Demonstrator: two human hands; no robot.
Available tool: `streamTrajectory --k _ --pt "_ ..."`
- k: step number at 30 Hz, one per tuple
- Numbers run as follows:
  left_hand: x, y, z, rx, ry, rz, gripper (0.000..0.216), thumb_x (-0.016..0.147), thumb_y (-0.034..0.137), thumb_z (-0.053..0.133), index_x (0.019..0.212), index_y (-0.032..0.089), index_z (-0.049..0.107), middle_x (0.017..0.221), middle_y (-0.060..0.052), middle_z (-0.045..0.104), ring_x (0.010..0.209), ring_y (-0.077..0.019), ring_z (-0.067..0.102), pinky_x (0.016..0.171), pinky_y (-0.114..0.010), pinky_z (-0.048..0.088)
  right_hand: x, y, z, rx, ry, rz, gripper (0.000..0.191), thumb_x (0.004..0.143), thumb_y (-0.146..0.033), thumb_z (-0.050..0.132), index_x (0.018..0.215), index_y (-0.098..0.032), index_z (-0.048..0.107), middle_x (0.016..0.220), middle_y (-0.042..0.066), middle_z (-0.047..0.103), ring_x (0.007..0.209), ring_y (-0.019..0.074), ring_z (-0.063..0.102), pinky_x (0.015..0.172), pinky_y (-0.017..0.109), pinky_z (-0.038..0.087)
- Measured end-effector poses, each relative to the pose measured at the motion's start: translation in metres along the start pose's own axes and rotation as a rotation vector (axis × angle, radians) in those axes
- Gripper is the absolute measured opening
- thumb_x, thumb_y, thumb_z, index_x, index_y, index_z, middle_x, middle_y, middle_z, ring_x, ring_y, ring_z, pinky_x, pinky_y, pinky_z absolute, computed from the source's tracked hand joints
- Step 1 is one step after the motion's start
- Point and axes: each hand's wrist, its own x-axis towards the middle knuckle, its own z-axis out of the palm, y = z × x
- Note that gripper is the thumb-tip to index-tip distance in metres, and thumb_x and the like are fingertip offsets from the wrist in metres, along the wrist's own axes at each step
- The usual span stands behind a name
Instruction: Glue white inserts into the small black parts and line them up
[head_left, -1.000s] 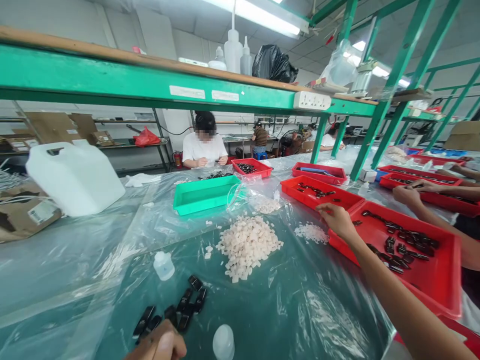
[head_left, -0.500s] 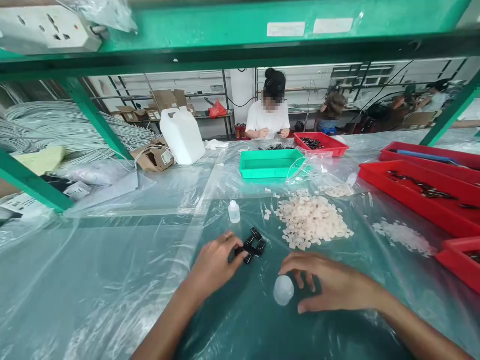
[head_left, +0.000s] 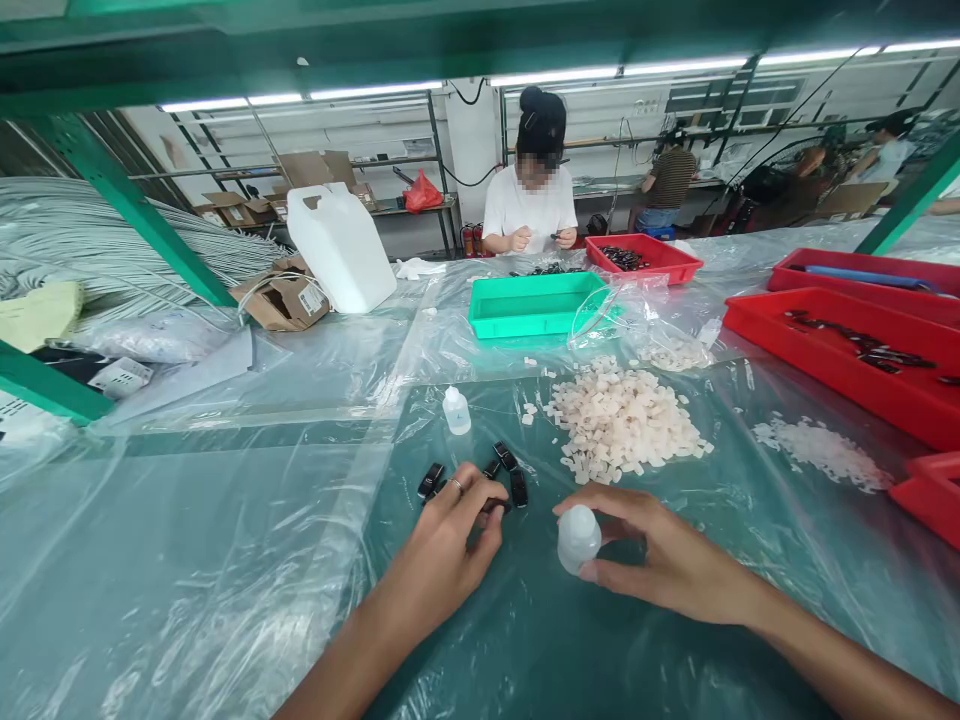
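My right hand (head_left: 645,550) has thumb and fingers closed round a small translucent white bottle (head_left: 578,540), seen nearly from above. To its left, my left hand (head_left: 454,530) pinches a small black glossy piece (head_left: 495,505), partly hidden by the fingers. More black pieces (head_left: 519,487) lie just beyond the fingertips, and another black piece (head_left: 430,480) is left of the knuckles. A smaller dropper bottle (head_left: 456,411) stands upright behind them. Past my right hand spreads a pile of small whitish pieces (head_left: 626,420).
A green tray (head_left: 540,325) sits across the plastic-covered table, and red trays (head_left: 840,350) line the right. At back left are a white jug (head_left: 341,250) and a cardboard box (head_left: 289,300). A co-worker (head_left: 531,205) sits opposite, and a green beam (head_left: 450,50) crosses overhead.
My right hand has closed on the bottle beside it. My left hand has drawn back from the cluster with a black piece in its fingers, and the black pieces are more spread out.
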Motion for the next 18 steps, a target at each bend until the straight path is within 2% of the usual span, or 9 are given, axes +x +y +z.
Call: streamTrajectory --k 3,6,9,12,16,18 --pt "-0.002 0.002 0.010 -0.079 -0.033 0.014 0.017 0.105 0.017 0.050 0.119 0.024 0.055 0.112 -0.007 0.061 0.081 -0.0210 0.070 0.065 -0.032 0.056 -0.001 0.004 -0.001 0.001 0.018 0.017 0.040 0.092 -0.037 0.073 0.130 -0.031 0.062 0.124 0.003 0.066 0.105 0.0190 0.068 0.090 0.030 0.059" --pt "-0.001 0.002 0.023 -0.142 -0.059 0.041 0.011 0.101 0.014 0.059 0.109 0.022 0.060 0.105 -0.005 0.062 0.076 -0.0199 0.070 0.061 -0.030 0.054 -0.003 0.006 -0.001 -0.012 0.034 0.056 0.045 0.091 -0.038 0.074 0.133 -0.033 0.058 0.130 0.003 0.063 0.102 0.0191 0.069 0.087 0.031 0.059" --pt "0.003 0.002 0.029 -0.194 -0.047 0.070 0.015 0.099 0.011 0.065 0.109 0.022 0.064 0.108 -0.006 0.066 0.086 -0.0216 0.071 0.069 -0.030 0.055 -0.004 0.007 -0.001 -0.036 0.041 0.077 0.040 0.092 -0.038 0.074 0.128 -0.032 0.056 0.122 0.003 0.064 0.097 0.0187 0.070 0.078 0.029 0.059" --pt "0.004 0.003 0.029 -0.234 -0.021 0.101 0.019 0.101 0.012 0.063 0.113 0.025 0.067 0.110 -0.006 0.070 0.097 -0.0244 0.071 0.076 -0.033 0.055 -0.006 0.003 -0.001 -0.091 0.049 0.057 0.030 0.094 -0.038 0.072 0.118 -0.032 0.055 0.115 0.001 0.064 0.092 0.0177 0.068 0.070 0.026 0.055" --pt "-0.003 0.009 0.021 -0.267 0.042 0.130 0.019 0.107 0.018 0.055 0.121 0.027 0.063 0.104 -0.004 0.069 0.074 -0.0182 0.067 0.062 -0.029 0.048 -0.009 -0.005 -0.001 -0.225 0.105 -0.030 0.031 0.096 -0.032 0.067 0.125 -0.035 0.055 0.119 0.002 0.063 0.100 0.0206 0.064 0.079 0.032 0.051" --pt "-0.008 0.013 0.016 -0.273 0.097 0.143 0.021 0.107 0.021 0.054 0.127 0.029 0.060 0.106 -0.005 0.067 0.073 -0.0173 0.065 0.061 -0.030 0.047 -0.011 -0.009 -0.002 -0.298 0.144 -0.120 0.034 0.099 -0.028 0.062 0.131 -0.035 0.054 0.121 0.004 0.063 0.105 0.0213 0.064 0.081 0.032 0.051"
